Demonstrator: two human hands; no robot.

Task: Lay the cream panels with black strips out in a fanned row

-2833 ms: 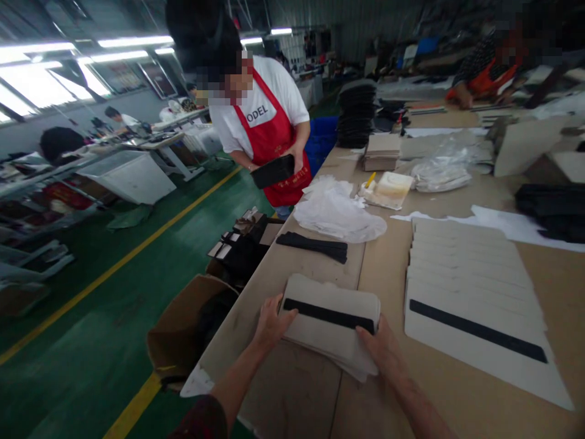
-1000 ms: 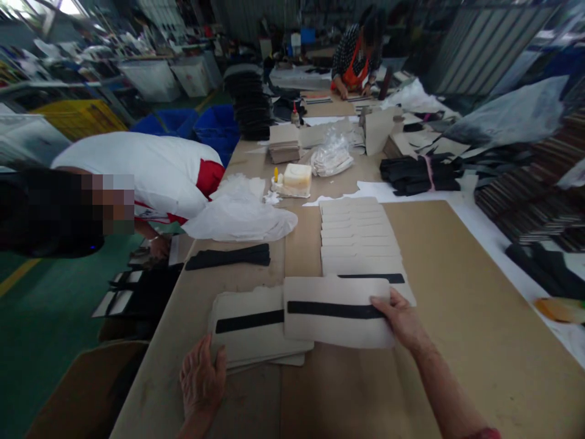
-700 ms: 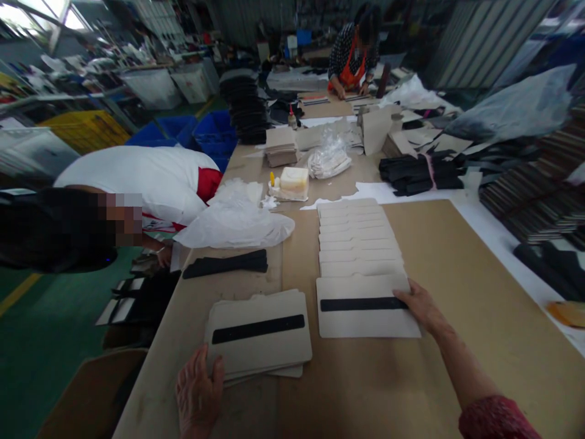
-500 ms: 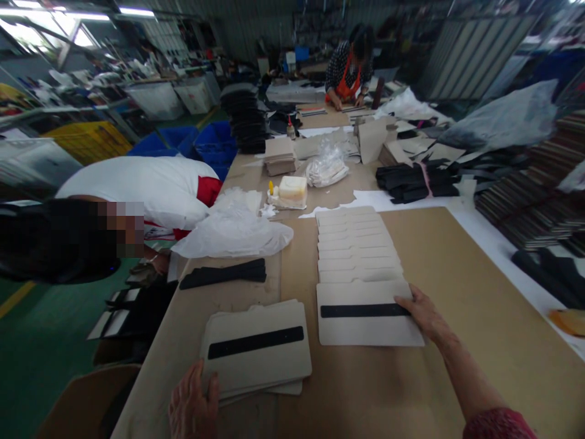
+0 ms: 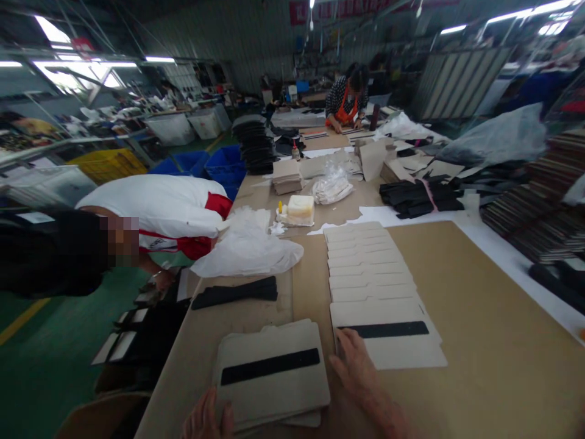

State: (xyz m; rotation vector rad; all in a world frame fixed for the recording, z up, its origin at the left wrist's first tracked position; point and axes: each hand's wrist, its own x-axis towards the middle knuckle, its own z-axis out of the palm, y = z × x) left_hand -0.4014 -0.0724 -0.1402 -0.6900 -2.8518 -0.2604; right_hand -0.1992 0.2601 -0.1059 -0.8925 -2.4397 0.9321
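My left hand (image 5: pixel 206 417) rests at the lower left corner of a pile of grey boards (image 5: pixel 278 390), its thumb and fingers apart. The top board carries a black strip (image 5: pixel 270 366) across its middle. My right hand (image 5: pixel 359 369) is at the left edge of the front board (image 5: pixel 397 353) in an overlapping row, with its fingertips by the left end of another black strip (image 5: pixel 388 330) and its thumb spread. Behind that board, several plain grey boards (image 5: pixel 365 268) lie fanned out, each partly covered by the one in front.
Loose black strips (image 5: pixel 235 291) and a clear plastic bag (image 5: pixel 251 250) lie at the left. Beyond are a whitish block-shaped container (image 5: pixel 300 210) and a bundle of black strips (image 5: pixel 420 196). A co-worker in white (image 5: pixel 155 201) bends at the left edge; another person (image 5: pixel 347 100) works at the far end.
My right hand has let go of the front board's right edge and moved left to its left edge. My left hand stays by the pile. The view has shifted slightly.
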